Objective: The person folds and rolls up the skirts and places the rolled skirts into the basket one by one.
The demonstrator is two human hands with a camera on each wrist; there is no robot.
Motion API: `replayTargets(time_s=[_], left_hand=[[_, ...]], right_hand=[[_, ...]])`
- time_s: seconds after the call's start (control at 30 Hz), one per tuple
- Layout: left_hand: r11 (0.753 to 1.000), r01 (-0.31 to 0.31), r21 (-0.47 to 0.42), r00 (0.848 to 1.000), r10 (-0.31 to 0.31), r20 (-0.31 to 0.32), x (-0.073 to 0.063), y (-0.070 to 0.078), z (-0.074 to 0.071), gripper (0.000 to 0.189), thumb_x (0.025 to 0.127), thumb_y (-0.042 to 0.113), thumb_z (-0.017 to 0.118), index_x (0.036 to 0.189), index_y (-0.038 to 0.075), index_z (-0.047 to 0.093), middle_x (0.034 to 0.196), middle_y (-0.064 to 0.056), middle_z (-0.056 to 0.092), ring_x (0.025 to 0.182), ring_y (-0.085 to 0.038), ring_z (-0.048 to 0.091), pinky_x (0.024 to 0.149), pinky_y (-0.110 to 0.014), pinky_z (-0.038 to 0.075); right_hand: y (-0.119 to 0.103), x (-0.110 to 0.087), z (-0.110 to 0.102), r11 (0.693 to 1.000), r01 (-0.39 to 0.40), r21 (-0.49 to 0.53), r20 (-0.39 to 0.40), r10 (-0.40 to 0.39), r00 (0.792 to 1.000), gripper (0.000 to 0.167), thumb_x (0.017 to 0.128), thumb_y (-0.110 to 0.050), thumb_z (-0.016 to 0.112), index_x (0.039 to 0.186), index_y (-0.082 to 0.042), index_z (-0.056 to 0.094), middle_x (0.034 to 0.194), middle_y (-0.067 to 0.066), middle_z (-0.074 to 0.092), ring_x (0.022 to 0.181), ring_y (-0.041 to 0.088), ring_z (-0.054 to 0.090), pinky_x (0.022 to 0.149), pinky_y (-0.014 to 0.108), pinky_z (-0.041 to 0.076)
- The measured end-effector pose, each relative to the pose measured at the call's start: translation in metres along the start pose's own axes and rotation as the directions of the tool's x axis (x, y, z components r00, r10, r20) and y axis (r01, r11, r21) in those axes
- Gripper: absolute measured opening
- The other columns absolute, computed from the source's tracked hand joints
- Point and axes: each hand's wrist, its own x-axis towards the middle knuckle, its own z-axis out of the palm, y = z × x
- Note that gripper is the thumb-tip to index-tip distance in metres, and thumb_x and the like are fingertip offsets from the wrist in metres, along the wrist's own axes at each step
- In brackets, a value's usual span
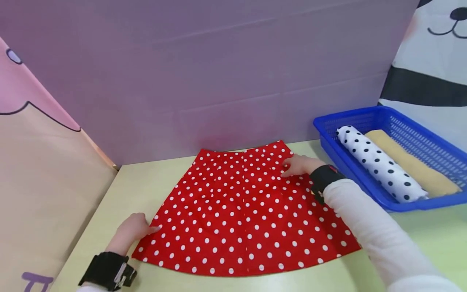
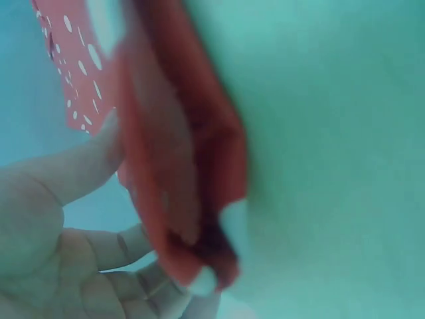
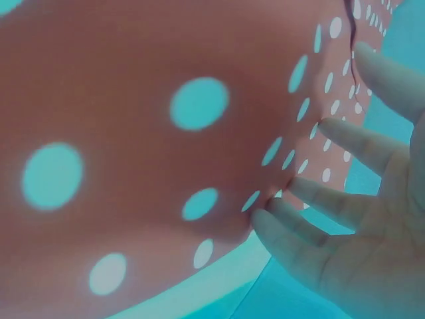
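Observation:
A red skirt (image 1: 233, 211) with white polka dots lies spread on the table, its narrow waist at the back and its wide hem in front. At the lower left side edge, my left hand (image 1: 133, 228) pinches the cloth. The left wrist view shows the thumb (image 2: 99, 156) on one side of the fabric and the other fingers on the far side of the fold. Near the upper right edge, my right hand (image 1: 300, 165) touches the skirt. In the right wrist view its fingers (image 3: 358, 143) are spread and fairly straight, with tips against the dotted cloth.
A blue plastic basket (image 1: 392, 207) stands on the right, holding a rolled white cloth with black dots (image 1: 381, 162) and a folded yellow cloth (image 1: 412, 162). A purple backdrop (image 1: 237, 81) rises behind the pale table (image 1: 120, 194); printed panels flank both sides.

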Motion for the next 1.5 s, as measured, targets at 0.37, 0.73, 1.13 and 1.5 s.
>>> replayTargets(time_s=[0.37, 0.73, 1.13, 1.5], left_hand=[[0.986, -0.039, -0.164, 0.998, 0.045, 0.035, 0.002, -0.004, 0.0, 0.043, 0.083, 0.017, 0.069, 0.107, -0.013, 0.05, 0.09, -0.016, 0.059, 0.076, -0.022, 0.056, 0.072, -0.038, 0.053], [0.648, -0.372, -0.664, 0.883, 0.468, -0.037, -0.017, 0.065, -0.034, 0.046, 0.096, 0.024, 0.054, 0.132, -0.002, 0.044, 0.103, -0.02, 0.065, 0.074, -0.022, 0.069, 0.066, -0.033, 0.057], [0.596, -0.458, -0.659, 0.859, 0.487, -0.157, -0.01, 0.152, 0.006, 0.03, 0.091, 0.02, 0.06, 0.114, 0.001, 0.054, 0.112, -0.016, 0.059, 0.077, -0.015, 0.066, 0.069, -0.032, 0.057], [0.627, -0.609, -0.485, 0.768, 0.619, -0.165, -0.019, 0.183, 0.032, 0.018, 0.088, 0.015, 0.064, 0.102, 0.005, 0.059, 0.126, -0.009, 0.052, 0.11, -0.023, 0.053, 0.079, -0.031, 0.055]], right_hand=[[-0.002, 0.002, 0.0, 0.999, 0.028, -0.029, -0.048, -0.03, 0.998, 0.054, 0.087, -0.031, 0.064, 0.133, -0.006, 0.051, 0.132, 0.028, 0.043, 0.12, 0.044, 0.04, 0.099, 0.057, 0.038], [0.001, 0.003, -0.002, 1.0, 0.007, 0.004, -0.043, -0.007, 0.999, 0.053, 0.087, -0.028, 0.064, 0.134, -0.006, 0.05, 0.132, 0.027, 0.041, 0.118, 0.042, 0.041, 0.098, 0.054, 0.041], [-0.015, 0.017, -0.009, 0.996, 0.034, 0.076, 0.018, -0.035, 0.999, 0.056, 0.089, -0.029, 0.061, 0.135, 0.0, 0.046, 0.133, 0.023, 0.047, 0.122, 0.039, 0.043, 0.103, 0.053, 0.037], [-0.106, 0.044, -0.004, 0.898, 0.323, 0.299, -0.034, -0.328, 0.944, 0.058, 0.095, -0.03, 0.054, 0.144, -0.007, 0.033, 0.135, 0.014, 0.046, 0.116, 0.03, 0.052, 0.099, 0.042, 0.044]])
